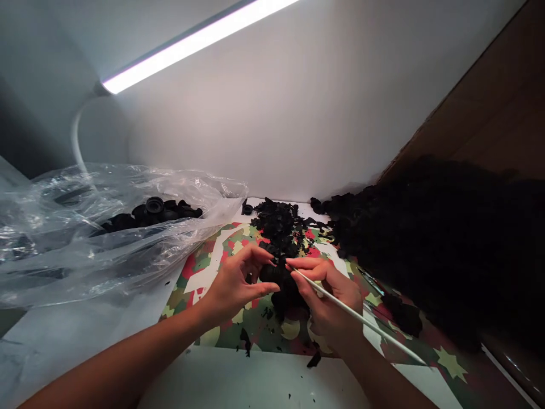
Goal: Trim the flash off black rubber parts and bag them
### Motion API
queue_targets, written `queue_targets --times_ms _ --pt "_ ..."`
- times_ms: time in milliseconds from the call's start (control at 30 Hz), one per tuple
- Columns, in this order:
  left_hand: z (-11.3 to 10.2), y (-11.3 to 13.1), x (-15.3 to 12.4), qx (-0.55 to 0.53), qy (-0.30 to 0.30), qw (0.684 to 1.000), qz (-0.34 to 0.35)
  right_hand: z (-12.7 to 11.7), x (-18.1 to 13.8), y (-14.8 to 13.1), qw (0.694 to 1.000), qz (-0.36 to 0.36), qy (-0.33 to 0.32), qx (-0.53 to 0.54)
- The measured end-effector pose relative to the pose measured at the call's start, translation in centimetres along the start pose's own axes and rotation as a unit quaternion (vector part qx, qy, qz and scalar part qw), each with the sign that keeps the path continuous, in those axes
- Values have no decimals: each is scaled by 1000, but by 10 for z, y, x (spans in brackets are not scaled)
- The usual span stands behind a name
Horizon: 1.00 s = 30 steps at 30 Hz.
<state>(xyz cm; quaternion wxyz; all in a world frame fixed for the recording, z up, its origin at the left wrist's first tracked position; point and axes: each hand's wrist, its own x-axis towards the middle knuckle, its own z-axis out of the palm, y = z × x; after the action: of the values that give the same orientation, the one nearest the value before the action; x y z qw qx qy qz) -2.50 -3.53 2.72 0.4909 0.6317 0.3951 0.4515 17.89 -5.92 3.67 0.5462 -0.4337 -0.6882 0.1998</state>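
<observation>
Pinching a half-hidden black part, left hand; right hand grasps a thin rod.

black rubber part | white stick | mat red-green-cream star camouflage | clear bag

Dim scene; glaring tube lamp overhead, warped edges

Bag left of mat; scraps behind hands.
</observation>
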Motion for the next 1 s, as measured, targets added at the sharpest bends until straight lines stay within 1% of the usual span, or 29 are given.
queue_targets --times_ms 133,267,367,467,533,633,767,900,1000 --pt "-2 1 -1 36 5 999 20 2 -1 -4 999 -19 -41 30" --pt "-3 5 -1 73 20 996 47 1 0 -5 997 -35 -66 25" --pt "-4 6 -1 82 15 995 61 0 1 -4 995 -46 -82 22" --pt "-4 3 0 82 10 994 69 0 2 -5 995 -51 -86 19" --pt "-3 2 1 70 6 996 63 0 2 -5 995 -52 -89 13" --pt "-2 1 0 39 4 999 35 -1 1 -5 994 -50 -93 8" --pt "0 1 -2 0 19 1000 7 0 1 -4 996 -22 -85 -5" --pt "-1 -1 -2 11 23 999 44 -1 4 -5 998 -22 -53 -11" --pt "-1 -3 -2 37 27 997 68 -1 5 -6 997 -36 -70 -6"
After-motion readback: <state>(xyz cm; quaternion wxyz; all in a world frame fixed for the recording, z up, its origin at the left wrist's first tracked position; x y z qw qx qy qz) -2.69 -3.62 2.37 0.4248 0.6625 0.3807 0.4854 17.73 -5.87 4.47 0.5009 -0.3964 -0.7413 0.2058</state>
